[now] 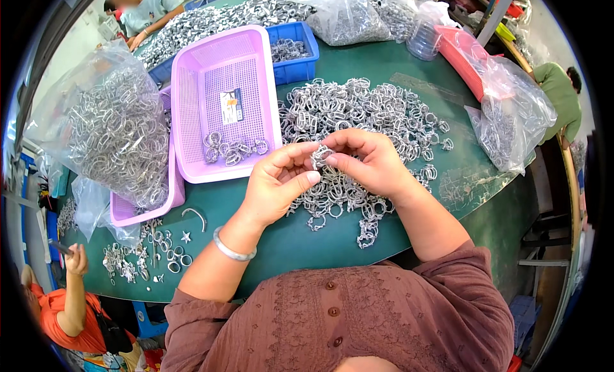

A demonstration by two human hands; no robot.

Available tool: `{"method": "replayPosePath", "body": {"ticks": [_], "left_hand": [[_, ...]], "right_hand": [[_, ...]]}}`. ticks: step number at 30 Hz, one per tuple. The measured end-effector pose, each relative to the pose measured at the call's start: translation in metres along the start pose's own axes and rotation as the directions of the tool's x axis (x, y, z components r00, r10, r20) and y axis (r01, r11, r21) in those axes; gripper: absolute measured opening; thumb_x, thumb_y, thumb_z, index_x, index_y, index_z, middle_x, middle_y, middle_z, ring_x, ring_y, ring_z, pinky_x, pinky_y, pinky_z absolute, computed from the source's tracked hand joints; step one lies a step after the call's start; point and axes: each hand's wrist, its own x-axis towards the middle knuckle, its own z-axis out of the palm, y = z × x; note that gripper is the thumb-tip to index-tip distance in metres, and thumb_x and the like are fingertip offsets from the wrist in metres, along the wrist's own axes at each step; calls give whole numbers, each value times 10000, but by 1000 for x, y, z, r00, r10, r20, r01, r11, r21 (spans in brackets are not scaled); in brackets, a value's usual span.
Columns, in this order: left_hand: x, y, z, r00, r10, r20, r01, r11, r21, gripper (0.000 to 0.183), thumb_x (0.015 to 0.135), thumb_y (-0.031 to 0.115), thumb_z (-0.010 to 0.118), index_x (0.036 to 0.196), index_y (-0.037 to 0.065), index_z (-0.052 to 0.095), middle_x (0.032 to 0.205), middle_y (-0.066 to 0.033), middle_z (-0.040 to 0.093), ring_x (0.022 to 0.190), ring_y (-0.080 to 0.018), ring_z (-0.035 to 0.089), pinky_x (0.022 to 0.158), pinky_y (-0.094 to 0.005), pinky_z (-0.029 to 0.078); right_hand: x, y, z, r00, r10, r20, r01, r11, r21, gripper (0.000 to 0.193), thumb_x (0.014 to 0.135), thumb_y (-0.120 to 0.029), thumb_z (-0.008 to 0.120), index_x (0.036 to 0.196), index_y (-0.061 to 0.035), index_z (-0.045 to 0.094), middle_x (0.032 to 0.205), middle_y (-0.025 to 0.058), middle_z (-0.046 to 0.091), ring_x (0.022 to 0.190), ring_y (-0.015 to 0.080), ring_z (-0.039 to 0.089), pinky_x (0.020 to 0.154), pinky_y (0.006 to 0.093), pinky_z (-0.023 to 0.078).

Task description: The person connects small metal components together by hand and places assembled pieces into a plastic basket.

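Near the labelled basket, right hand pinches a silver piece; left hand, loosely curled, touches it.

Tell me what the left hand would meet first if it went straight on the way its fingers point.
The left hand would probably first meet the small, openwork silver metal piece right ahead of it, then the right hand just beyond. Depth and contact there are hard to judge.

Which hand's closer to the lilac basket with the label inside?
Left. The left hand is at the near right corner of the lilac basket, contact unclear; the right hand is farther right, by the metal pile.
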Motion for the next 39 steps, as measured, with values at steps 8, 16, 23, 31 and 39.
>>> {"method": "replayPosePath", "body": {"ticks": [8, 16, 23, 31, 39], "left_hand": [[-1, 2, 0, 995, -79, -61, 79, 997, -4, 237, 838, 29, 627, 1066, -9, 576, 933, -31, 604, 831, -85, 562, 740, -213, 469], [0, -1, 2, 996, -47, -81, 50, 998, 42, 254, 802, -24, 654, 1040, 7, 572, 909, -24, 590, 799, -79, 557, 717, -215, 470], [1, -2, 0, 996, 69, -63, -62, 992, 111, 302, 777, -42, 663, 1054, 10, 556, 934, -31, 578, 852, -97, 543, 753, -240, 462], [1, -3, -1, 997, 58, -50, -52, 993, 101, 338, 776, -52, 655, 1090, -3, 540, 959, -38, 575, 873, -110, 546, 790, -256, 464], [2, -2, 1, 996, 51, -68, -44, 994, 102, 372, 781, -53, 648, 1133, -22, 531, 1016, -50, 554, 912, -121, 540, 812, -263, 471]], "right_hand": [[3, -1, -2, 948, -314, 53, 317, 916, -246, 182, 759, 14, 664, 937, -9, 632, 835, 57, 638, 736, 129, 612, 665, 246, 492], [3, 4, -3, 928, -369, 51, 371, 899, -231, 234, 733, 19, 672, 957, -17, 614, 890, 72, 625, 770, 141, 611, 691, 258, 497], [1, 4, -3, 954, -296, 44, 299, 936, -184, 285, 728, -13, 693, 1000, -14, 606, 901, 69, 626, 793, 137, 601, 717, 265, 493], [1, 2, -4, 946, -318, 58, 323, 923, -208, 283, 726, -14, 693, 997, -19, 612, 900, 65, 627, 769, 135, 595, 695, 263, 487], [3, -2, -4, 926, -372, 60, 375, 894, -246, 254, 722, -3, 690, 968, -30, 629, 883, 69, 625, 772, 146, 605, 675, 261, 488]]}}
